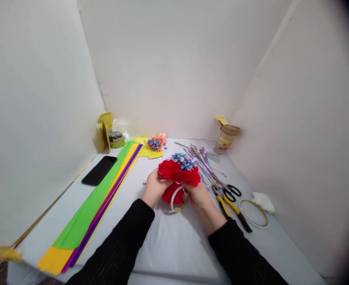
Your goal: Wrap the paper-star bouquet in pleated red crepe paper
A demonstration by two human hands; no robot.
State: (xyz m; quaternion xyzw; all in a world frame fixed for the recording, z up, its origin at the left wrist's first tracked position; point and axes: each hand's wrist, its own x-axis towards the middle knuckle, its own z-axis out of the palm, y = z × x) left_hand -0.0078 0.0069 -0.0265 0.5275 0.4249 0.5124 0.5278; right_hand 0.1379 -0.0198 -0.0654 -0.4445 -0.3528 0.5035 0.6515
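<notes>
Between my hands is a red paper flower [178, 172] with a bunch of small blue, pink and white bits at its centre. My left hand [155, 187] is closed on its left underside. On the lower right, my right hand [198, 194] is closed on it too; the petals cover most fingertips of both hands. Just below the flower, a tape roll [174, 202] stands tilted near my right fingers; whether they touch it I cannot tell. More red paper [168, 192] shows behind the roll.
Long coloured paper strips [85, 221] and a black phone [99, 170] lie left. Right are yellow-handled pliers [232, 206], black-handled scissors [233, 192], another tape roll [265, 213] and thin stems [202, 158]. Behind stand a paper cup [225, 140], a tub [116, 139] and a beaded cluster [155, 144].
</notes>
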